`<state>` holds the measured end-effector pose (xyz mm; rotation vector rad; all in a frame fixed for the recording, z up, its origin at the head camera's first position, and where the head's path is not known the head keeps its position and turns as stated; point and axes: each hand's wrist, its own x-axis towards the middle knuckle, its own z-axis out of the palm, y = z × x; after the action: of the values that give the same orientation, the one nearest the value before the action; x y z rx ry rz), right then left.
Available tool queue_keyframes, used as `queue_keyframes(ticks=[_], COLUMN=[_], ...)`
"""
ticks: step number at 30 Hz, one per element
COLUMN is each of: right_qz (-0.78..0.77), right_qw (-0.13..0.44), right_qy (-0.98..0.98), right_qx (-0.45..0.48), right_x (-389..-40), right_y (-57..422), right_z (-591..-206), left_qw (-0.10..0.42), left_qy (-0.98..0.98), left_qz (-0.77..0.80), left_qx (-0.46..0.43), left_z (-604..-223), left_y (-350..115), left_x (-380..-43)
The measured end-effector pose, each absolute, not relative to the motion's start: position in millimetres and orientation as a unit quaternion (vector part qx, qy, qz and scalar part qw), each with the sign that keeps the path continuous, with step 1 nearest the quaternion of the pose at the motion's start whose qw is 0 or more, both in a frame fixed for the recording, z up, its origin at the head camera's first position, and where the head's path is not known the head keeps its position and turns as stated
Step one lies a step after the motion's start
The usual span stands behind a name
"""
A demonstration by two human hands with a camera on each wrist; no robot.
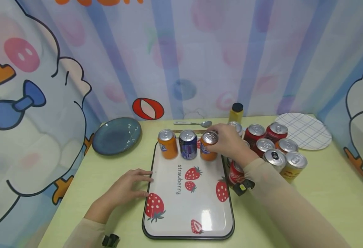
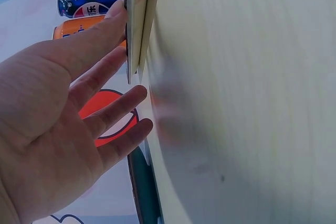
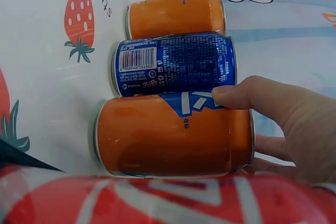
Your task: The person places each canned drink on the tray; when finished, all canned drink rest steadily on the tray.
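The right hand [image 1: 229,143] grips the upper part of an orange soda can [image 1: 208,155] at the tray's far right, its thumb on the can's side in the right wrist view. Left of it a dark blue can [image 1: 188,147] and another orange can [image 1: 167,146] stand upright in a row along the far end of the tray [image 1: 175,222]. That tray is white with a dark rim and strawberry prints. At its left edge is the left hand [image 1: 122,191], fingers spread and nearly straight; in the left wrist view they hold nothing.
Right of the tray, several cans cluster, among them a red can [image 1: 236,175] and a yellow can [image 1: 293,167]. A checked plate [image 1: 307,129], a black-capped yellow bottle [image 1: 236,113] and a spoon [image 1: 194,123] lie beyond. At the far left sits a dark blue plate [image 1: 114,136].
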<state>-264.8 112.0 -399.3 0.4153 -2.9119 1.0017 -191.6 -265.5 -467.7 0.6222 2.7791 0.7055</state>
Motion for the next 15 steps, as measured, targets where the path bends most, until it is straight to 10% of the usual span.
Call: queue_keyframes(ticks=[15], right_qz=[0.297], right_qw=[0.044], right_qy=[-0.938], right_qx=[0.172], right_x=[-238.7], right_y=[121.4], right_z=[-391.4], left_qw=[0.1], left_qy=[0.94], left_qz=[0.244], left_qx=[0.215], left_z=[-467.7], left_y=[-266.5], left_x=[-190.8])
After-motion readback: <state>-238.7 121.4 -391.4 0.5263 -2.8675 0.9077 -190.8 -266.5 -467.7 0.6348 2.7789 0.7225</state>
